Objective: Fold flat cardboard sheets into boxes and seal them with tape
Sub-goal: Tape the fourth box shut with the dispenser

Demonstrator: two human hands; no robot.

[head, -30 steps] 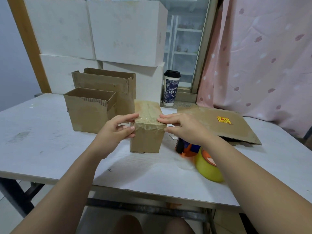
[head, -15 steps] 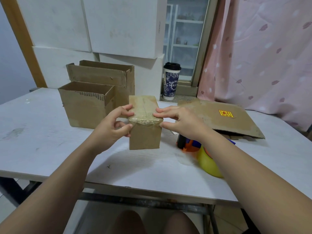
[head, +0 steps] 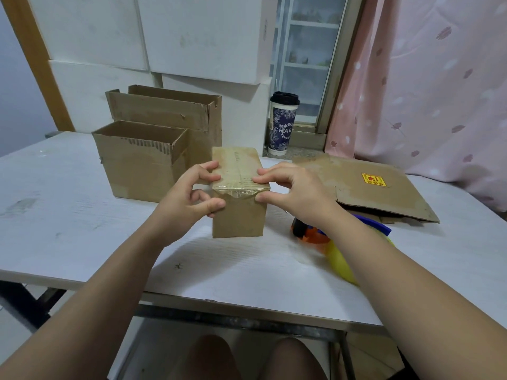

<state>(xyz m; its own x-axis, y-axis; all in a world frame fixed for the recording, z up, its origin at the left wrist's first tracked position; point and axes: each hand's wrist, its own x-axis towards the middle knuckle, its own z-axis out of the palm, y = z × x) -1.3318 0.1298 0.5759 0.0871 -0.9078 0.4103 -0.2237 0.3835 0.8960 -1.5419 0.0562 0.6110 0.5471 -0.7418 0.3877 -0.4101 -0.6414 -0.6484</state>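
At top edge of box [head: 238,218], left hand [head: 187,199], right hand [head: 299,190]

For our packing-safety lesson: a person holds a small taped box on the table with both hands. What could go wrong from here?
1. The tape over the small box's front top edge looks wrinkled. Unless the left hand and right hand press it flat, it may lift.
2. The tape dispenser lies just under the right forearm. Drawing that arm back could knock or snag it.

Blue-patterned lidded cup [head: 282,124] on the sill [head: 297,150], pink curtain [head: 425,86] beside it, white table [head: 55,215], stacked white boxes [head: 203,37]
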